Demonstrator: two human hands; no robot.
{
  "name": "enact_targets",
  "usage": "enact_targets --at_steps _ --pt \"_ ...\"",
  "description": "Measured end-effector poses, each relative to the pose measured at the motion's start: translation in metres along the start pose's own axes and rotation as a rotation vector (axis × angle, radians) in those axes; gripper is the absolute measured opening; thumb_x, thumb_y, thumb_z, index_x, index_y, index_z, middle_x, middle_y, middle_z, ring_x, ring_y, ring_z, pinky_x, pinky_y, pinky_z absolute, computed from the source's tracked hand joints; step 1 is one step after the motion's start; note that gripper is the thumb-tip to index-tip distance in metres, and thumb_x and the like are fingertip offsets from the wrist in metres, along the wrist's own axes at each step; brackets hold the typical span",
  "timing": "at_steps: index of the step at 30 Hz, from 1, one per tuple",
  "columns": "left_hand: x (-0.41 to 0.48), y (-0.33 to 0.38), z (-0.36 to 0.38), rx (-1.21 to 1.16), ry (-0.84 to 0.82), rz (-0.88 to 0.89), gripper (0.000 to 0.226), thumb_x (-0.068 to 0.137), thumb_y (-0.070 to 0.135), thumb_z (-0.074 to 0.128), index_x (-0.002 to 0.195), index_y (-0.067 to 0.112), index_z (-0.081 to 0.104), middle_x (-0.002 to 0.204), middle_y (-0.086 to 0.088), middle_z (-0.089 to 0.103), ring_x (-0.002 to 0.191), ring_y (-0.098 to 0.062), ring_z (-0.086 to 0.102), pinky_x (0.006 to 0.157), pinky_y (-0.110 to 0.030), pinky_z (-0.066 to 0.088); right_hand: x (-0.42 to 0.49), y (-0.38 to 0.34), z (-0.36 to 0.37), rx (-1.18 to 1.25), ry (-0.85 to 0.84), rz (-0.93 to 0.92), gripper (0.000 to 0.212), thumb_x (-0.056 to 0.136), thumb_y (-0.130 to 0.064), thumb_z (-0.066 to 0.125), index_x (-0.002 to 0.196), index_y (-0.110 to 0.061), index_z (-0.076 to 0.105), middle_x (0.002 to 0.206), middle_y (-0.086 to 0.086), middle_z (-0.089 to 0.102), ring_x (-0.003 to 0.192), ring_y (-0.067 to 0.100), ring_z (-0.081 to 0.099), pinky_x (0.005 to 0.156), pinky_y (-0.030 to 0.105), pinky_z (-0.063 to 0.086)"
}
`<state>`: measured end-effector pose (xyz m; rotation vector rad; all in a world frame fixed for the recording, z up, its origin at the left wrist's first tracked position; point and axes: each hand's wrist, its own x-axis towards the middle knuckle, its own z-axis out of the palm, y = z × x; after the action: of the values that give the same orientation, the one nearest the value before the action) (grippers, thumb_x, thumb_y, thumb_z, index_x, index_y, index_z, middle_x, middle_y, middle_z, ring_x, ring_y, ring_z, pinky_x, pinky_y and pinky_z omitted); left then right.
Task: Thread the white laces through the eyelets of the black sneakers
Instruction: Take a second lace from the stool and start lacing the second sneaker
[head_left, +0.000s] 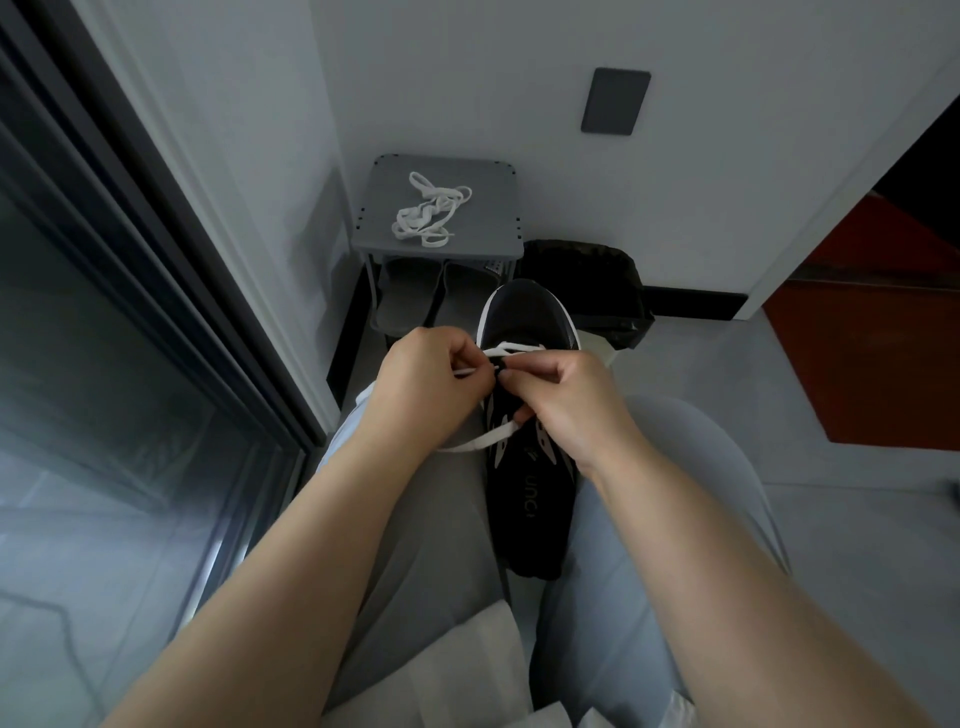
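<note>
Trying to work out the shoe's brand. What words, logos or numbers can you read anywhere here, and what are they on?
"unc": faint grey letters on the insole of the black sneaker; anything after them is too faint to read.
Small mark above those letters: too blurred to read.
Wall plate, shoe rack: no text visible.

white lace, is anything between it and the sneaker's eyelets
Nothing visible. The left hand and right hand pinch the white lace right at the eyelet row of the black sneaker; only their own fingers hide the eyelet being threaded.
</note>
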<state>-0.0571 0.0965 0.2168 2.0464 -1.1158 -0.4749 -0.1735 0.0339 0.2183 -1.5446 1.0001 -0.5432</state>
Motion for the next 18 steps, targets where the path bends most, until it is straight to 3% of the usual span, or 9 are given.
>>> enact_targets --at_steps 3,6,11,15,18 --pt "0.005 0.006 -0.008 0.033 -0.093 -0.002 0.014 0.077 0.016 0.066 0.064 0.021 0.062 0.063 0.004 0.064 0.055 -0.005 0.054 0.054 -0.020 0.043 -0.001 -0.001 -0.001 -0.019 0.002 -0.029 0.021 0.089 -0.007 0.058 0.081 -0.024 0.067 0.065 -0.007 0.064 0.043 -0.001 0.054 0.051 0.010 0.045" --pt "0.014 0.016 -0.019 0.107 -0.216 0.032 0.015 0.078 0.013 0.066 0.065 0.018 0.064 0.065 0.002 0.067 0.054 -0.006 0.055 0.059 -0.023 0.046 0.000 -0.001 0.000 -0.019 -0.006 -0.049 0.022 0.088 -0.005 0.058 0.084 -0.023 0.069 0.063 -0.008 0.065 0.043 -0.001 0.054 0.050 0.011 0.044" --pt "0.022 0.027 -0.027 0.202 -0.342 0.058 0.016 0.080 0.010 0.062 0.067 0.015 0.067 0.068 0.001 0.070 0.046 0.003 0.053 0.053 -0.014 0.043 -0.001 -0.002 0.000 -0.071 -0.033 -0.110 0.038 0.088 -0.002 0.055 0.070 -0.033 0.066 0.053 -0.011 0.062 0.045 -0.002 0.054 0.050 0.011 0.045" --pt "0.018 0.023 -0.019 0.282 -0.254 0.072 0.009 0.084 0.014 0.062 0.079 0.013 0.069 0.067 0.006 0.062 0.065 -0.009 0.055 0.059 -0.022 0.044 0.005 -0.003 -0.002 -0.045 -0.092 -0.023 0.027 0.091 0.004 0.045 0.087 -0.012 0.067 0.065 0.001 0.062 0.046 0.000 0.057 0.046 0.011 0.040" --pt "0.012 0.016 -0.015 0.220 -0.201 0.074 0.007 0.085 0.015 0.062 0.084 0.016 0.069 0.080 0.001 0.066 0.082 -0.017 0.062 0.078 -0.032 0.049 0.008 -0.001 -0.005 -0.007 -0.100 0.019 0.018 0.090 0.003 0.052 0.098 -0.005 0.065 0.069 0.001 0.063 0.044 -0.001 0.057 0.041 0.007 0.036"
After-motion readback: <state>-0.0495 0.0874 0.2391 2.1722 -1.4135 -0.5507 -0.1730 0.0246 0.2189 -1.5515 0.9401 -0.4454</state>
